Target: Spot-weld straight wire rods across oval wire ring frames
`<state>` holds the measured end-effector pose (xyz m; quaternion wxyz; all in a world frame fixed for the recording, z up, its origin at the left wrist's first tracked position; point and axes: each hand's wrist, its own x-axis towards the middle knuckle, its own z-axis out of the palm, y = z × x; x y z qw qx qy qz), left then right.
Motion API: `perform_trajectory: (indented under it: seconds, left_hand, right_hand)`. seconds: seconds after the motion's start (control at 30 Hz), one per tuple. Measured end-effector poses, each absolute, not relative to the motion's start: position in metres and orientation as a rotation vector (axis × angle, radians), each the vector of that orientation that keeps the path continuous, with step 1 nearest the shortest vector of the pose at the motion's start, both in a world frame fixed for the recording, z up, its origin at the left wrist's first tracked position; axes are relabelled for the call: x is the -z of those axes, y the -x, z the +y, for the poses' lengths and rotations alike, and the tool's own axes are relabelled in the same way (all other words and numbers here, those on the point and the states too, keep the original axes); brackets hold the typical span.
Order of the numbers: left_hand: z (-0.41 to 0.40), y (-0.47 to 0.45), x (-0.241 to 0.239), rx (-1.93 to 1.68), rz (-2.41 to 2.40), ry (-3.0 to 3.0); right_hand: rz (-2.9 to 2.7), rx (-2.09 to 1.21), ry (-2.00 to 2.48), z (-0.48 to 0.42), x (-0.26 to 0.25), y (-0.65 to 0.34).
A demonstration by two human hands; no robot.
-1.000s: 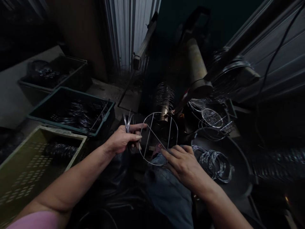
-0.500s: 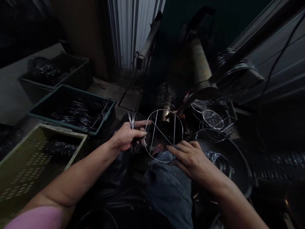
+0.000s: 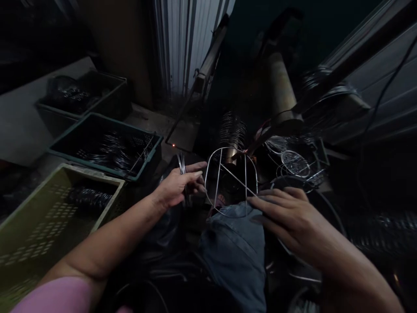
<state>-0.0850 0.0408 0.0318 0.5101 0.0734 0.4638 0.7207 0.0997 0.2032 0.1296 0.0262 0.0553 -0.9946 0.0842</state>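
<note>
Wire frame [image 3: 237, 179], near field: a rounded hoop with 2 straight crossbars and 1 diagonal, raised between the 2 bare hands and above a denim-clad knee [image 3: 236, 248]. Right hand [image 3: 293, 213]: fingers extended and close together, tips at the diagonal's lower end; whether they grip it cannot be told. Left hand [image 3: 177, 184]: index finger straight, thumb beside it, other fingers curled; it holds a bundle of wire strands [image 3: 181, 163], its fingertips at the hoop's left edge. Beyond, at left: a yellow-green crate [image 3: 97, 174], then a teal crate [image 3: 94, 165], both containing dark wirework. Ahead: stacked wire rings [image 3: 232, 128] at a brass-coloured rod [image 3: 232, 155]. Farthest: a corrugated panel [image 3: 195, 39].
</note>
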Motion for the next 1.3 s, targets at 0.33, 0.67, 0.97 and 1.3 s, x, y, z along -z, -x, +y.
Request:
perform_trajectory:
  seconds: [0.33, 0.67, 0.97, 1.3]
  left_hand:
    - [0.019, 0.059, 0.023, -1.780, 0.917, 0.070]
    - [0.004, 0.070, 0.004, -1.668, 1.011, -0.160]
    - [0.034, 0.060, -0.008, -1.603, 1.290, -0.237]
    - [0.047, 0.070, -0.028, -1.719, 1.387, -0.178]
  right_hand:
    - [-3.220, 0.335, -0.655, 0.154, -0.126, 0.021]
    - [-2.194, -1.525, 0.957, 0.172, -0.058, -0.087]
    - [-1.615, -1.787, 1.183, 0.188, -0.036, -0.088]
    - [-1.615, -1.805, 1.145, 0.214, -0.054, -0.050]
